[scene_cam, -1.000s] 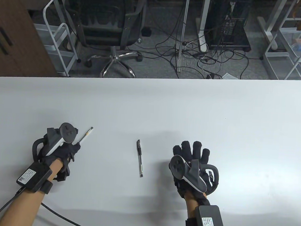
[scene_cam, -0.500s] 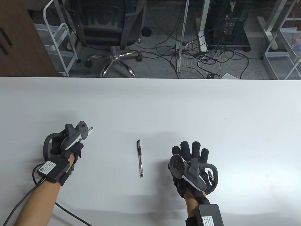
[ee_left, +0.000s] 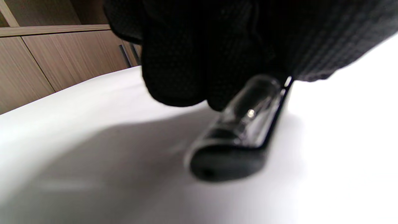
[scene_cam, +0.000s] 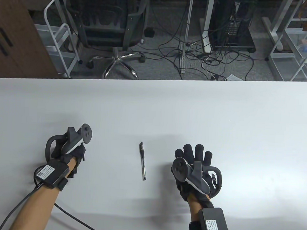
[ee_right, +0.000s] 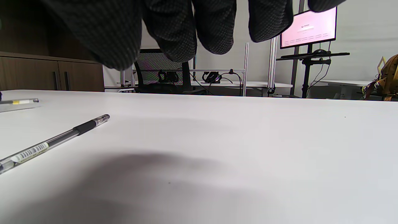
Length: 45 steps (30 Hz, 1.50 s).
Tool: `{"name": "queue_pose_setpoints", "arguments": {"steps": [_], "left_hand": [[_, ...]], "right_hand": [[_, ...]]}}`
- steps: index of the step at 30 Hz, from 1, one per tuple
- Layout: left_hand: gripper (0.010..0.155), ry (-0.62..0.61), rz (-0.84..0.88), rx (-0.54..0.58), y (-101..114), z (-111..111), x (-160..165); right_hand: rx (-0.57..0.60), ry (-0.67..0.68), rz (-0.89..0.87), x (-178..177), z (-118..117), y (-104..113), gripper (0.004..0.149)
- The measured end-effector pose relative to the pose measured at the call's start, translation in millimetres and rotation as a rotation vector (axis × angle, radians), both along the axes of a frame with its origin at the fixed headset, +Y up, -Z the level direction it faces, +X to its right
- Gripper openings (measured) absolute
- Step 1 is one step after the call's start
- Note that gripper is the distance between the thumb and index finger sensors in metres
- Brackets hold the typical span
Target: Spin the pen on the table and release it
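Observation:
A clear pen with a black cap (scene_cam: 143,161) lies free on the white table (scene_cam: 154,107) between my hands; it also shows in the right wrist view (ee_right: 56,141). My left hand (scene_cam: 73,153) holds a second pen low over the table. In the left wrist view my gloved fingers (ee_left: 186,77) press on that pen's clear black-ended part (ee_left: 239,133). In the table view this pen is hidden under the tracker; its far end shows at the left edge of the right wrist view (ee_right: 18,101). My right hand (scene_cam: 196,155) is open with fingers spread, right of the middle pen, holding nothing.
The table's far edge (scene_cam: 155,80) runs behind the hands. Beyond it stand an office chair (scene_cam: 109,26), white wire carts (scene_cam: 298,46) and floor cables. A cable (scene_cam: 66,213) trails from my left wrist across the table's near part.
My left hand has turned and drawn a little right, so the pen that stuck out up-right of it is now covered by the tracker. The middle pen and right hand have stayed put.

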<state>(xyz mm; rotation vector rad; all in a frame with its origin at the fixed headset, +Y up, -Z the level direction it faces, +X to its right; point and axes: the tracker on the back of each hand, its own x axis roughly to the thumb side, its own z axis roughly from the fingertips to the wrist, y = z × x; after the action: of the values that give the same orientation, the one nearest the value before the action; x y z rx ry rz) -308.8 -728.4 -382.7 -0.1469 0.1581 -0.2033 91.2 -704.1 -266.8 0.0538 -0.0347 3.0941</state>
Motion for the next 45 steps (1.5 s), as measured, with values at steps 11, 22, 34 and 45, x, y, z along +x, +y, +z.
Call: {"name": "queue_pose_setpoints", "arguments": {"steps": [11, 22, 34, 45], "left_hand": [[0.053, -0.094, 0.032, 0.015, 20.1, 63.0, 11.8], [0.055, -0.026, -0.018, -0.075, -19.9, 80.9, 32.2], [0.044, -0.154, 0.067, 0.099, 0.2, 77.5, 25.3], [0.059, -0.088, 0.485, 0.233, 61.9, 99.0, -32.5]], "right_hand": [[0.000, 0.013, 0.010, -4.2, 3.1, 1.5, 0.066], [-0.006, 0.019, 0.013, -5.3, 3.3, 1.5, 0.066], [-0.020, 0.028, 0.021, -6.5, 2.5, -0.8, 0.066], [-0.012, 0.037, 0.024, -8.2, 2.9, -0.3, 0.066]]}}
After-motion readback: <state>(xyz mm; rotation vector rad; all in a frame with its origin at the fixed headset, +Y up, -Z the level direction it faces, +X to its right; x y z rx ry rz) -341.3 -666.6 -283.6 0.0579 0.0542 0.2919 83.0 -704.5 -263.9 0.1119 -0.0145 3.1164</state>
